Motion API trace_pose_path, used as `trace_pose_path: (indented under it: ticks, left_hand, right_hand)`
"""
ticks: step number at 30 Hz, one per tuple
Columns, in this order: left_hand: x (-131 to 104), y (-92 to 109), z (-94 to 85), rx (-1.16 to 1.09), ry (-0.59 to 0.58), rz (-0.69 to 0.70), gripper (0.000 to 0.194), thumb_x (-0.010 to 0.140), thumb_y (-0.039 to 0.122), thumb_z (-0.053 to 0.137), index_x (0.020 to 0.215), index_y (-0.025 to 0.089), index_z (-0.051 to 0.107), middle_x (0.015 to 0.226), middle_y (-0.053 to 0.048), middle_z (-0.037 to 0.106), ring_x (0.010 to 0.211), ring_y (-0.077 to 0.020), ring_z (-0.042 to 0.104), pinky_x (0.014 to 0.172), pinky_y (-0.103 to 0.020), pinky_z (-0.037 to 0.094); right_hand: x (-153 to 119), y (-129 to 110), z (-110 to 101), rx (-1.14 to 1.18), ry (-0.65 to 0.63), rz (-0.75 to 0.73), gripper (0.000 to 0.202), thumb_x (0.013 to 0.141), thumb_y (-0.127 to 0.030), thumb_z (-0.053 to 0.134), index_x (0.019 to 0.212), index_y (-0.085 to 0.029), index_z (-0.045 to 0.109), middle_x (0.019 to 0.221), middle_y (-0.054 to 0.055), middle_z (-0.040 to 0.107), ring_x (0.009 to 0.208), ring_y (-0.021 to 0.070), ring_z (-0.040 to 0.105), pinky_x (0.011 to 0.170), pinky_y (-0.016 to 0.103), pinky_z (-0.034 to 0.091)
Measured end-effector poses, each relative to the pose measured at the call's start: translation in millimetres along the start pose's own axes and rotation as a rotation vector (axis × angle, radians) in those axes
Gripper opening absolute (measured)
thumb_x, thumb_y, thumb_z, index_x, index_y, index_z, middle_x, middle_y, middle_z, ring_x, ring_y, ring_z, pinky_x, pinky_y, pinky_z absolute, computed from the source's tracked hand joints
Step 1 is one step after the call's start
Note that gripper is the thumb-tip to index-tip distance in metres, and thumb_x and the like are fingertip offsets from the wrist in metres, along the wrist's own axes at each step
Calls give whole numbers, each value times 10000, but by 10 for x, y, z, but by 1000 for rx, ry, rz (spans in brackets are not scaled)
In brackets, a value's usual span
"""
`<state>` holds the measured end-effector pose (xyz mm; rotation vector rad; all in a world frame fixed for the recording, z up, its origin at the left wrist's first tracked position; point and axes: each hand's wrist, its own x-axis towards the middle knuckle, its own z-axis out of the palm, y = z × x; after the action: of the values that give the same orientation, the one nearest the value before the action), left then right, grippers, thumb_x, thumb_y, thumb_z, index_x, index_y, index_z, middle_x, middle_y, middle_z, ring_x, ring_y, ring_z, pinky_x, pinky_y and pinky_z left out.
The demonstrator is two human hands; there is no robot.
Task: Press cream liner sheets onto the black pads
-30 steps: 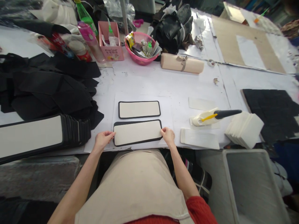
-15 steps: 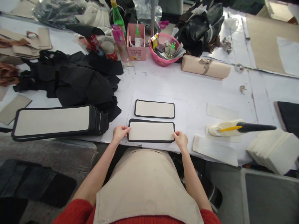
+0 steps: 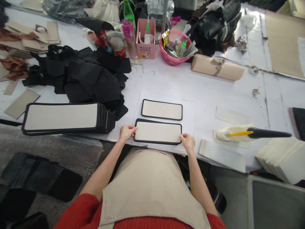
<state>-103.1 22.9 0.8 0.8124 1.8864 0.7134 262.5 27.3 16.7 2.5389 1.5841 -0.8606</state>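
A cream rectangular panel with a black border (image 3: pixel 158 132) lies at the table's front edge, with another black edge showing from beneath it. My left hand (image 3: pixel 127 132) pinches its left end between thumb and fingers. At its right end, my right hand (image 3: pixel 188 141) grips the border the same way. Just behind lies a second black-bordered cream panel (image 3: pixel 162 109), flat and untouched. To the left, a stack of similar bordered panels (image 3: pixel 60 117) leans over in a row.
Black cut pieces (image 3: pixel 95 79) are heaped behind the stack. Rightward are a glue container (image 3: pixel 226 133) with a yellow-and-black brush (image 3: pixel 267 132), white strips (image 3: pixel 221 155) and a stack of white sheets (image 3: pixel 283 157). A pink basket (image 3: pixel 175 60) and a pink bottle (image 3: pixel 130 39) stand at the back.
The view has shifted slightly, so everything sits a little further right in the picture. Both hands keep their hold on the panel's two ends.
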Motion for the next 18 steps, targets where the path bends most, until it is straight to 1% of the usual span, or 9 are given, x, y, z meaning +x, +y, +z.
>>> trace_pose_path:
  ticks: [9,18]
  left_hand:
    - [15,-27,-3,-21,-7,5,287,614,407,767,666,139,680,551,-21,653,379,-102,541,405,-206,385]
    - [14,-57,-8,-4,-14,11,345,592,455,777,673,134,681,576,-33,670,412,-119,574,411,-207,393]
  right_hand:
    - [10,9,25,4,9,9,253,850,-315,547,927,-195,756,896,69,754,877,232,687,714,272,440]
    - [-24,-62,-4,5,0,59,252,844,-304,531,913,-210,754,909,68,759,899,219,699,757,264,468]
